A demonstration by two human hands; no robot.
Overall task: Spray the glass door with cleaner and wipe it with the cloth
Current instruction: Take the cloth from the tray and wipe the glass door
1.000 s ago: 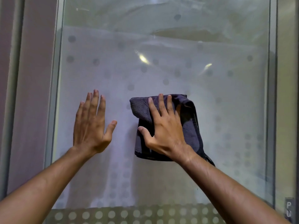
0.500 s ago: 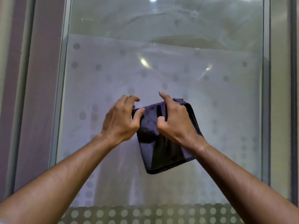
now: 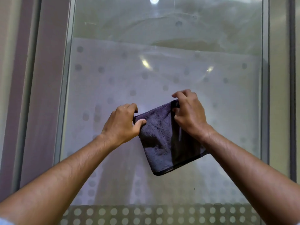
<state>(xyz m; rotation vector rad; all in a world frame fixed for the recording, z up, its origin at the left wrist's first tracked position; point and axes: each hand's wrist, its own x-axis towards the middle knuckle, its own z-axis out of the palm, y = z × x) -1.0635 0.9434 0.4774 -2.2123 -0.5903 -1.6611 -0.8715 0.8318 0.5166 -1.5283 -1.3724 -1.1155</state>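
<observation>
Frosted, dot-patterned glass door (image 3: 162, 70) fills the view inside a grey metal frame (image 3: 265, 95). Both hands hold a dark cloth (image 3: 162, 140) up before the middle of the pane: the left hand (image 3: 121, 125) pinches its upper left corner between thumb and curled fingers, and the right hand (image 3: 189, 112) grips the upper right corner likewise, the rest hanging down.
</observation>
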